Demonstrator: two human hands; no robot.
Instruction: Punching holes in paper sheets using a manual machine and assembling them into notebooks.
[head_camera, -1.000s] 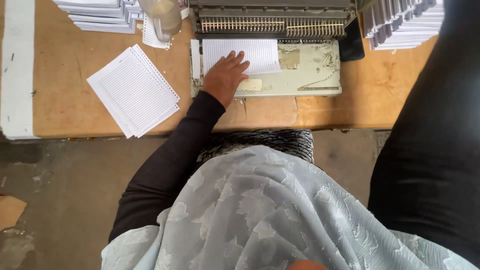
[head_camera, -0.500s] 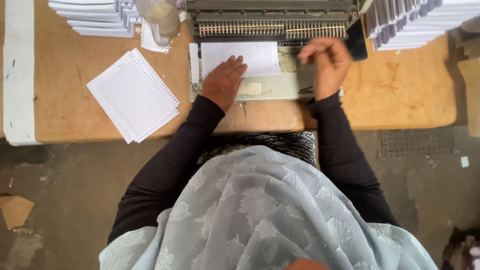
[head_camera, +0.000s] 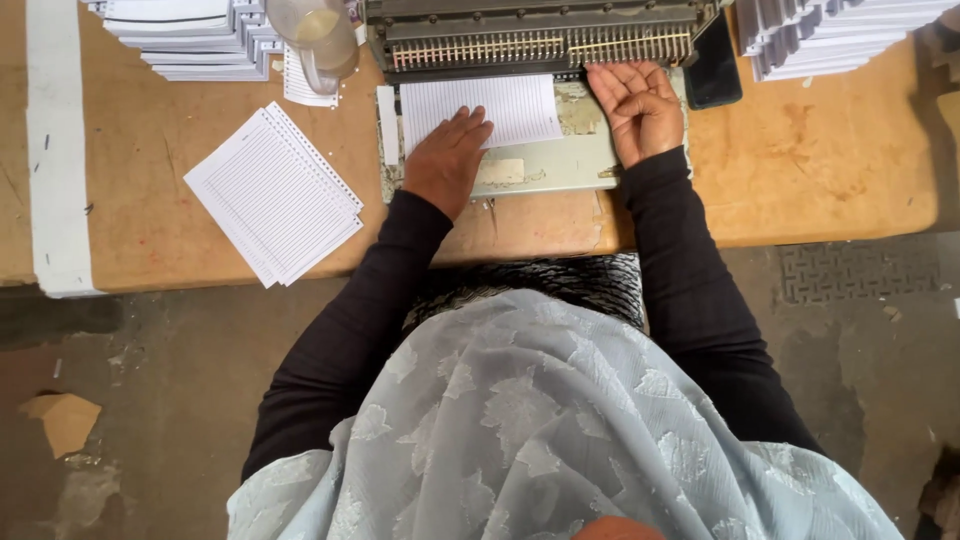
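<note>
A small stack of lined white paper (head_camera: 500, 105) lies on the bed of a metal punching machine (head_camera: 540, 40), its far edge pushed under the toothed comb. My left hand (head_camera: 447, 160) rests flat on the paper's near left corner, fingers spread. My right hand (head_camera: 637, 105) sits on the machine bed just right of the paper, palm turned up and fingers loosely curled, holding nothing that I can see.
A loose pile of punched lined sheets (head_camera: 275, 192) lies tilted on the wooden table (head_camera: 830, 170) to the left. Stacked paper (head_camera: 185, 35) stands at the back left and more stacked paper (head_camera: 840, 35) at the back right. A plastic jug (head_camera: 315, 35) and a dark phone (head_camera: 712, 70) flank the machine.
My right hand came into view and settled on the machine bed right of the paper. My left hand has stayed on the paper. The dark shape at the right is gone.
</note>
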